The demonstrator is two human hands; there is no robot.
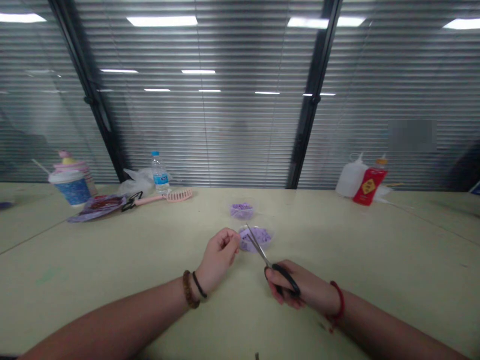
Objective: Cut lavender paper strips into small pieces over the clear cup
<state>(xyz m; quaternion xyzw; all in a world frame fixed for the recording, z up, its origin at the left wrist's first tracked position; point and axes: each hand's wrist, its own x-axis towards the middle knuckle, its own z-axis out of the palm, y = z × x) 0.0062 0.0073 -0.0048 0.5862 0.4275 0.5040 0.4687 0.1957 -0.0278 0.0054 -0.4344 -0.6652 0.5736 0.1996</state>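
Note:
Black-handled scissors (285,280) are in my right hand (290,285), its fingers wrapped round the handles. Their blades point up and to the left, slightly parted, over a clear dish of purple pieces (262,236). My left hand (222,252) is closed in a pinch at the left edge of that dish, near the blade tips; whatever its fingertips hold is too small to make out. Just behind stands a smaller clear container of purple bits (242,210).
On the left are a blue-and-white cup (71,189), a purple packet (99,206), a pink hairbrush (179,195), a plastic bag (138,181) and a water bottle (161,175). A red bottle (369,187) and a white bottle (351,178) stand at the back right, before window blinds.

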